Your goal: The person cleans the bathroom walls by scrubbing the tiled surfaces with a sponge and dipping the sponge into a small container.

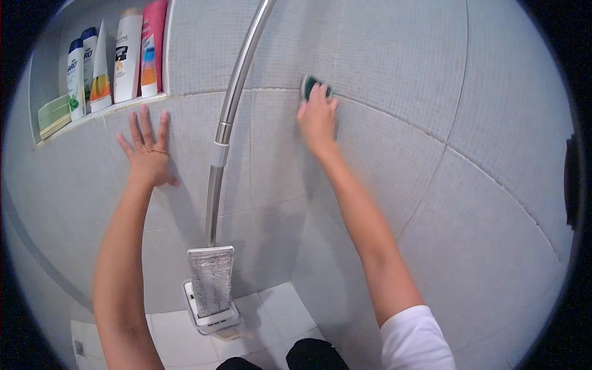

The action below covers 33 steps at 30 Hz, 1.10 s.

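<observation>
My left hand (148, 155) lies flat against the tiled wall (277, 148), fingers spread, just under a recessed shelf. Higher up and to the right, my right hand (319, 120) grips a dark green scrubber (312, 81) with a pale edge. The scrubber is against the wall beside a horizontal grout line, near the corner. My fingers cover part of it, so its underside is hidden. Between my two arms stands a flat mop (211, 280) with a grey, fuzzy pad and a long metal handle (234, 86).
The shelf niche (102, 111) holds several bottles and tubes, including a white bottle (127, 55), a pink bottle (157, 37) and a pale green box (54, 116). The mop's base (200, 324) rests on the white tiled floor (176, 336). A dark object (572, 182) is at the right edge.
</observation>
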Tool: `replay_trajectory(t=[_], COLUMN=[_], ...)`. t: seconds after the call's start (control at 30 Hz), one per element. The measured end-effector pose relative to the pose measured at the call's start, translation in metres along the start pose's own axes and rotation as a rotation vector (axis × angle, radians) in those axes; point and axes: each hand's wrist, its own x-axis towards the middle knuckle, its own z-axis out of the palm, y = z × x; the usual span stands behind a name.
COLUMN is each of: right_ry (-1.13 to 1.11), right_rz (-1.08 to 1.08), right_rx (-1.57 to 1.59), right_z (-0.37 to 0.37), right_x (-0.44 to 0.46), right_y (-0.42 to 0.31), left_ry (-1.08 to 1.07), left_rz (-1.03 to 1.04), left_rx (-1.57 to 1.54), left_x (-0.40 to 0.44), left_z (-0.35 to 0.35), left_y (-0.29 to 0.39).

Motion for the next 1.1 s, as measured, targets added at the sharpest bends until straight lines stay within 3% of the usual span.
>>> replay_trajectory(t=[0.1, 0.17, 0.2, 0.27, 0.37, 0.4, 0.53, 0.57, 0.63, 0.67, 0.77, 0.83, 0.87, 0.93, 1.03, 1.1], right_ry=[-0.078, 0.099, 0.103, -0.076, -0.046, 0.09, 0.066, 0.076, -0.053, 0.057, 0.111, 0.107, 0.115, 0.052, 0.127, 0.261], right_rz=[-0.07, -0.338, -0.342, -0.081, -0.089, -0.206, -0.257, -0.253, -0.044, -0.107, -0.207, -0.505, -0.508, -0.764, -0.717, -0.479], right_rx=[-0.055, -0.063, -0.059, -0.067, 0.012, 0.006, -0.056, -0.055, -0.048, -0.041, -0.048, -0.055, -0.053, 0.006, 0.018, -0.137], right_z=[0.01, 0.01, 0.01, 0.001, -0.002, 0.007, 0.005, 0.005, 0.002, 0.006, 0.024, 0.025, 0.023, 0.011, 0.032, 0.038], right_x=[-0.016, 0.032, 0.059, 0.102, 0.071, 0.043, 0.062, 0.08, 0.102, 0.091, 0.034, 0.01, 0.023, 0.075, 0.162, 0.194], right_y=[0.006, 0.021, 0.017, 0.005, 0.0, 0.004, 0.014, 0.011, 0.005, 0.001, -0.005, -0.015, -0.013, -0.016, -0.008, -0.003], left_ry=[-0.006, -0.023, -0.033, -0.022, -0.013, -0.001, 0.102, 0.09, 0.078, 0.074, 0.073, 0.067, 0.034, 0.004, -0.006, -0.026], left_rz=[-0.003, -0.014, -0.015, -0.018, -0.01, -0.016, 0.027, 0.032, 0.03, 0.023, 0.017, 0.019, 0.012, -0.001, 0.004, 0.011], left_rx=[0.004, 0.006, 0.015, 0.01, 0.004, 0.001, -0.01, -0.013, -0.02, -0.022, -0.028, -0.021, -0.011, 0.003, 0.002, -0.015], left_x=[0.001, -0.001, 0.0, 0.0, -0.002, -0.002, 0.005, 0.005, 0.007, 0.005, 0.005, 0.004, 0.003, 0.003, 0.001, 0.001], left_z=[-0.001, -0.004, -0.006, -0.005, -0.005, -0.004, 0.013, 0.013, 0.012, 0.013, 0.011, 0.007, 0.004, 0.001, -0.001, -0.004], left_y=[0.0, 0.001, 0.001, 0.0, 0.002, 0.002, -0.003, -0.004, -0.006, -0.003, -0.003, -0.003, -0.003, -0.002, 0.0, -0.003])
